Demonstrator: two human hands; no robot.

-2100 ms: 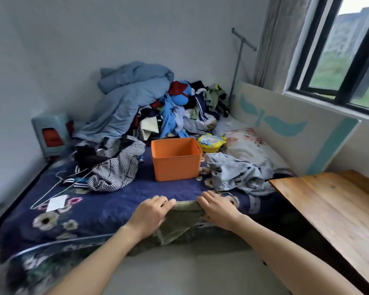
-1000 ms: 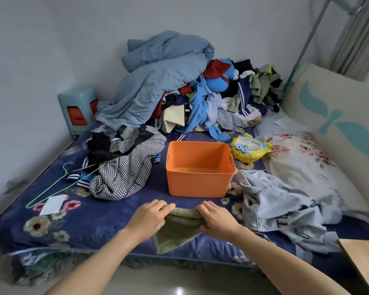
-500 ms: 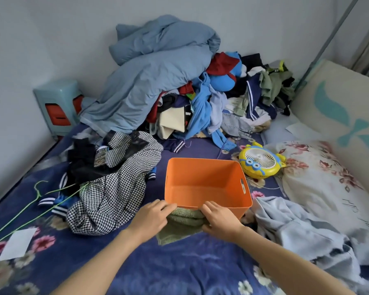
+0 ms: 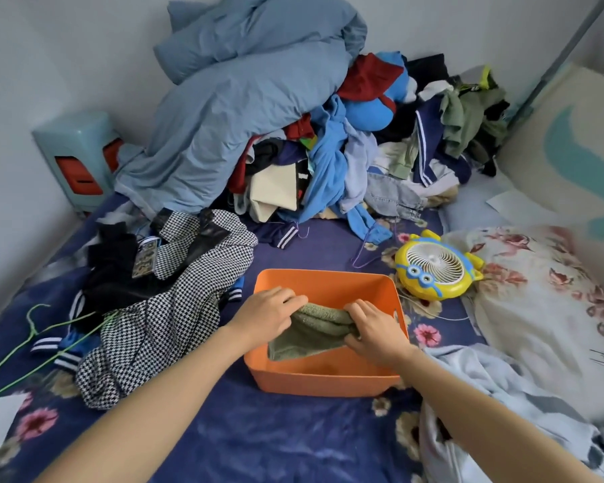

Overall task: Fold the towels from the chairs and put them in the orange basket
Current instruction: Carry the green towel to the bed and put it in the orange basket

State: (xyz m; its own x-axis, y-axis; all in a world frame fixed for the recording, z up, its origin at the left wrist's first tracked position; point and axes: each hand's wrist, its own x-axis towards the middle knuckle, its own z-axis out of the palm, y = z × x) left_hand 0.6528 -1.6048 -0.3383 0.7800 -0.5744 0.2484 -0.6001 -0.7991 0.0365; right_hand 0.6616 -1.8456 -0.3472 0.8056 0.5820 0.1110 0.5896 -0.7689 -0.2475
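Lowering into basket: half a second ago the folded towel (image 4: 314,331) was at the near wall of the basket (image 4: 328,381), outside and just above the bed (image 4: 276,437); now it sits inside the rim, so carry is done and the placing step is underway. Left hand (image 4: 265,317) and right hand (image 4: 373,331) both grip it, fingers (image 4: 292,301) curled over the top fold at each end, thumbs hidden underneath. Towel is between the two sets of fingers, its long axis running left-right across the basket, parallel to the near wall. Folded edge is up under the fingers and faces the far wall; a loose flap hangs below and toward the near-left corner. Cannot tell if the flap touches the basket floor yet. Judgement: release not yet made, first towel nearly done. No other towel seen in the basket below the fingers.
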